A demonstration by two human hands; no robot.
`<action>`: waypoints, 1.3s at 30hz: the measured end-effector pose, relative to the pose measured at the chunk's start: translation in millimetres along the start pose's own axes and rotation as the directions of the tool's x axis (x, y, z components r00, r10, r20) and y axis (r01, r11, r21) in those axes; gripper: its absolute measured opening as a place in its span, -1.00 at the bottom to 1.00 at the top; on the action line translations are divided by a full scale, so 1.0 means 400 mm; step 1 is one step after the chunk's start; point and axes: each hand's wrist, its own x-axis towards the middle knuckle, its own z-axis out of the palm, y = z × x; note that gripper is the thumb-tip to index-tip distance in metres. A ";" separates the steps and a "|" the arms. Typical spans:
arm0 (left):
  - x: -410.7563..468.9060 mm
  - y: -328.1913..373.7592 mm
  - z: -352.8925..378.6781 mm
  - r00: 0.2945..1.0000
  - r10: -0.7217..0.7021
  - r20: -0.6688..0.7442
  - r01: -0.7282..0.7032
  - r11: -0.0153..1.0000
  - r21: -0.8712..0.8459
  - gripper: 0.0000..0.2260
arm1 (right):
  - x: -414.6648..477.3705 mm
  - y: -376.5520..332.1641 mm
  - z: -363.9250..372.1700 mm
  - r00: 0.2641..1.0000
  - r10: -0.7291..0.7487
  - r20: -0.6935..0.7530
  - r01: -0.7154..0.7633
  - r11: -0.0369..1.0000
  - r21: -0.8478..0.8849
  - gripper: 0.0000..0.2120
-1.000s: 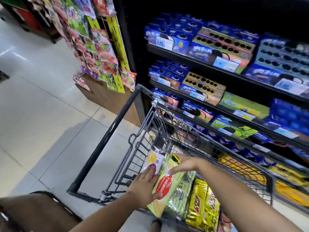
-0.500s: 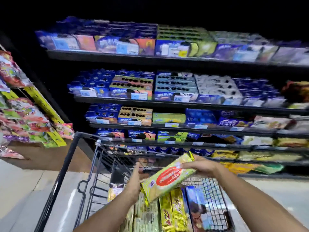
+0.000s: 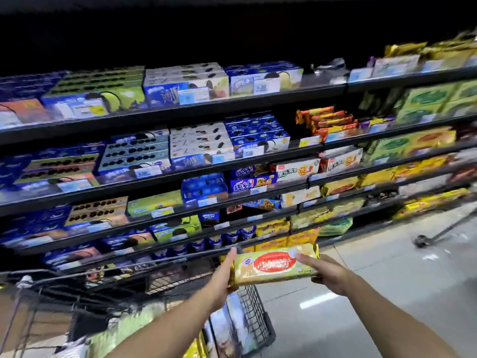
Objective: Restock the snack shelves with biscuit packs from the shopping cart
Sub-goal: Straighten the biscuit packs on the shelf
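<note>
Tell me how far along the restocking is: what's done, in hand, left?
Done: the black store shelves look well filled; which packs are new I cannot tell. In hand: one green-and-gold biscuit pack with a red oval label, gripped by the right hand, with the left hand flat against its end, not yet shelved. Left: other wrapped packs lie in the black wire shopping cart.

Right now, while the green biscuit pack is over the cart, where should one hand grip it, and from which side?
Probably the right short end, coming from the right: the biscuit pack is long, flat and lies roughly level, and the right hand grips that end securely. The left hand only presses the other end with straight fingers.
</note>
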 end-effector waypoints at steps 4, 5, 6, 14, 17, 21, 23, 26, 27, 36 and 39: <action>0.038 -0.016 0.261 0.998 0.039 -0.050 -0.023 0.961 0.275 0.09 | -0.059 0.041 -0.221 0.999 -0.008 -0.049 0.007 1.000 -0.016 -0.14; 0.049 -0.018 0.322 0.997 0.055 -0.054 -0.035 0.951 0.308 0.11 | -0.073 0.046 -0.270 0.997 -0.025 -0.068 0.024 1.000 -0.016 -0.15; 0.064 -0.021 0.379 0.997 0.056 -0.054 -0.035 0.946 0.321 0.09 | -0.084 0.051 -0.318 0.994 -0.045 -0.096 0.044 0.999 -0.008 -0.18; 0.166 0.030 0.739 0.997 0.071 0.016 -0.072 0.945 0.320 -0.29 | -0.079 0.096 -0.646 0.934 -0.126 -0.333 0.204 0.956 0.212 -0.46; 0.220 0.064 0.835 0.998 0.040 0.053 -0.053 0.958 0.282 -0.25 | -0.057 0.100 -0.747 0.954 -0.119 -0.275 0.206 0.928 0.311 -0.39; 0.319 0.112 0.950 0.991 0.007 0.135 -0.038 0.973 0.227 -0.16 | -0.015 0.088 -0.855 0.934 -0.090 -0.345 0.256 0.844 0.471 -0.43; 0.361 0.138 1.009 0.980 -0.027 0.197 -0.015 0.978 0.209 -0.14 | 0.006 0.069 -0.907 0.908 -0.043 -0.416 0.275 0.810 0.517 -0.42; 0.396 0.178 1.085 0.939 -0.068 0.338 -0.010 0.975 0.223 -0.08 | 0.024 0.021 -0.998 0.880 0.017 -0.475 0.295 0.764 0.574 -0.41; 0.410 0.193 1.108 0.922 -0.083 0.379 -0.008 0.973 0.232 -0.08 | 0.031 0.002 -1.028 0.871 0.015 -0.491 0.321 0.740 0.591 -0.39; 0.455 0.247 1.395 0.763 -0.247 0.597 -0.049 0.899 0.434 -0.31 | 0.174 -0.098 -1.211 0.796 -0.004 -0.606 0.496 0.580 0.647 -0.08; 0.462 0.232 1.521 0.789 -0.277 0.548 -0.032 0.873 0.487 -0.25 | 0.204 -0.090 -1.291 0.876 -0.049 -0.479 0.369 0.709 0.601 0.07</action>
